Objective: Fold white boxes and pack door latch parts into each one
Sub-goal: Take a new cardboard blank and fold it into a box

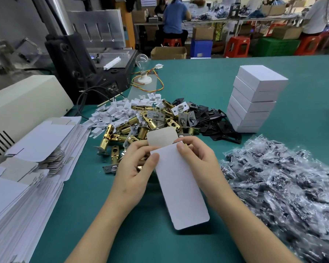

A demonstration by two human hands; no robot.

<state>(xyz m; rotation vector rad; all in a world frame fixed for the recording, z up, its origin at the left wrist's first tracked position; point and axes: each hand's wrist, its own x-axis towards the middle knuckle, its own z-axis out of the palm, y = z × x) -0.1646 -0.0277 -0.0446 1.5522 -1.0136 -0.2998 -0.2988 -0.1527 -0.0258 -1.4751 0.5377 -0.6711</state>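
Both hands hold a white box (180,185) above the green table, its grey end flap (161,136) standing open at the far end. My left hand (135,168) grips the box's left side, thumb on its top face. My right hand (199,160) grips the right side, thumb near the open end. Behind the hands lies a heap of brass door latches (141,122). Black plates (213,118) lie beside them, and small white plastic pieces (116,109) sit further left. A stack of folded white boxes (253,99) stands at the right.
Flat unfolded box blanks (27,168) are piled at the left. Clear bags of dark small parts (287,188) fill the right. A machine (87,59) and a light bulb (142,61) stand at the back left. People work at tables far behind.
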